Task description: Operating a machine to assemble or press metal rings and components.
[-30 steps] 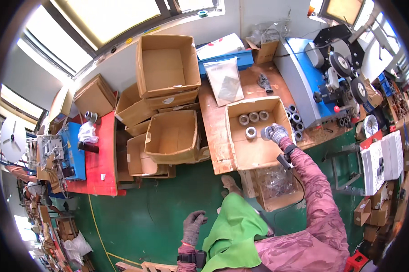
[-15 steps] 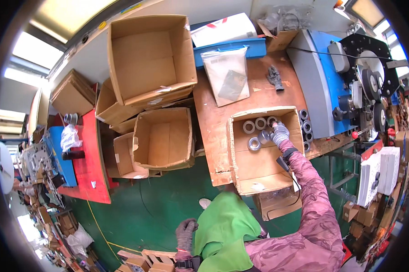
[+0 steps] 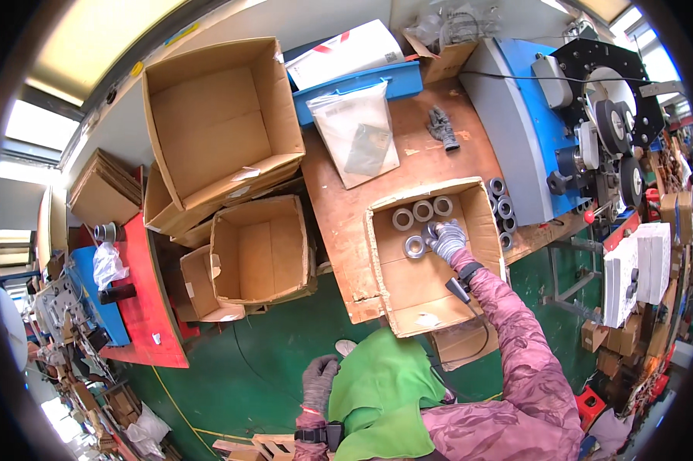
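My right hand (image 3: 445, 240), in a grey glove, reaches into a cardboard box (image 3: 408, 288) on the wooden table. Its fingers are closed on a grey metal ring (image 3: 429, 230) resting in the box. Beside that ring lies another ring (image 3: 415, 247); a row of rings (image 3: 423, 210) stretches along the box's far side. My left hand (image 3: 320, 378), also gloved in grey, hangs low beside the green cloth (image 3: 377, 392), away from the table. Its fingers are curled, with nothing visible in them.
More metal rings (image 3: 505, 206) stand right of the box, next to a blue and grey machine (image 3: 527, 131). A loose grey glove (image 3: 442, 129) lies behind the box. Large cardboard boxes (image 3: 216, 123) are stacked on the left. A dark cable (image 3: 481, 338) hangs by my right forearm.
My right hand has moved from the ring at the right end of the far row to a nearer ring. My left hand stays low. The whole view has shifted slightly.
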Demonstrator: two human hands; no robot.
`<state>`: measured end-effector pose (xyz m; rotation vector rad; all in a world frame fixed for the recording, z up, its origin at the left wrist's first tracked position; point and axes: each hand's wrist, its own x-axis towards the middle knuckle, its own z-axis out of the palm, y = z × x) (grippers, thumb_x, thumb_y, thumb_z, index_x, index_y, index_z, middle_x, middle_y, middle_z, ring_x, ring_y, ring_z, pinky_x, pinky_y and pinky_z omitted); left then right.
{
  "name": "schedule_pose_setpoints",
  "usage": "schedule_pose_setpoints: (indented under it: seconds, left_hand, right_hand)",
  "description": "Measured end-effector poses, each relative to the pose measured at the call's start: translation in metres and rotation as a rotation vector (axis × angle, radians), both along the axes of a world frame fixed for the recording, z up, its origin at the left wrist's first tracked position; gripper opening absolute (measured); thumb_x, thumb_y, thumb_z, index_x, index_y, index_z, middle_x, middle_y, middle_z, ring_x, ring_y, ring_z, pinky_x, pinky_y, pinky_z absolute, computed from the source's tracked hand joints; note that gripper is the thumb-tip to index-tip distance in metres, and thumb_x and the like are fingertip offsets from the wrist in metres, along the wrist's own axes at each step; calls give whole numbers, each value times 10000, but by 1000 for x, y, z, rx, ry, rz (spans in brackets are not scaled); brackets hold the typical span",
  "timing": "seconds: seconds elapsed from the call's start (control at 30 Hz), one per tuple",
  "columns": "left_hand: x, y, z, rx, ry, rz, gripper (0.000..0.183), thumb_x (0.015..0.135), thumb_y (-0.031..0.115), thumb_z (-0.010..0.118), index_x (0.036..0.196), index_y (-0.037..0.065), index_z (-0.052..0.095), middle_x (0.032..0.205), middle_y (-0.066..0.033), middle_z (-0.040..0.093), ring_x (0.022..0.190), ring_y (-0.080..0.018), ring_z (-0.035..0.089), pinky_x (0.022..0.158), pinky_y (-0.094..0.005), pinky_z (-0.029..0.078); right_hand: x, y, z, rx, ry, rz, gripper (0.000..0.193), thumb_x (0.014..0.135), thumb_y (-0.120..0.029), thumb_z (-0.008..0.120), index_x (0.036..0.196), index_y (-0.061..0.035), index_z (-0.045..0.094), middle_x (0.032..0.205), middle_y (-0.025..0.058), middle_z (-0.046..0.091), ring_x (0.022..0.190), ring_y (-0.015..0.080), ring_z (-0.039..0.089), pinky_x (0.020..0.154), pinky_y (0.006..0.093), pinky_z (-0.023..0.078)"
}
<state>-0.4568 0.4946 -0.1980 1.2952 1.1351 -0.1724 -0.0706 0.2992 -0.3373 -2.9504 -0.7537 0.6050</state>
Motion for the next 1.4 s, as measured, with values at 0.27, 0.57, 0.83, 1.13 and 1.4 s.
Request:
schedule_pose_setpoints:
  seconds: [0.27,0.57,0.83,1.13,1.4]
  left_hand:
    - [111,-1,30,256,-267,-421,170,809,100,579,953,13,599,850,-100,602,761,-174,599,690,-270,480]
    - [277,-43,-49,649,-319,-914,252,770,131,538,999,28,553,945,-205,574,904,-363,554,773,-417,457]
    - [298,-100,-184,296,61,-564,287,778,140,544,1036,21,507,949,-208,602,888,-348,590,749,-410,454]
    - [322,-74,-156,484,-127,-513,379,754,42,543,1130,28,502,1100,-177,556,1030,-296,544,857,-353,438]
    - [356,-66,-136,791,138,-1224,442,733,56,536,1161,135,463,1030,-194,572,878,-344,597,719,-439,494]
  right_hand:
    - [9,-6,-9,106,-268,-29,329,736,-293,590,1002,-100,567,1078,141,535,922,306,526,803,414,431]
    - [39,0,6,-104,30,177,330,746,-303,566,1040,-153,566,1059,156,557,1003,338,518,776,449,448]
    - [31,10,22,-245,160,95,672,659,-451,697,1237,-193,469,1247,142,461,1129,307,453,867,435,432]
    - [36,11,-13,-47,298,-77,536,694,-419,646,1085,-67,545,1063,242,548,957,334,577,803,404,485]
    - [39,35,-45,-274,292,-103,304,870,-250,453,1123,-131,573,925,101,661,878,263,632,717,369,495]
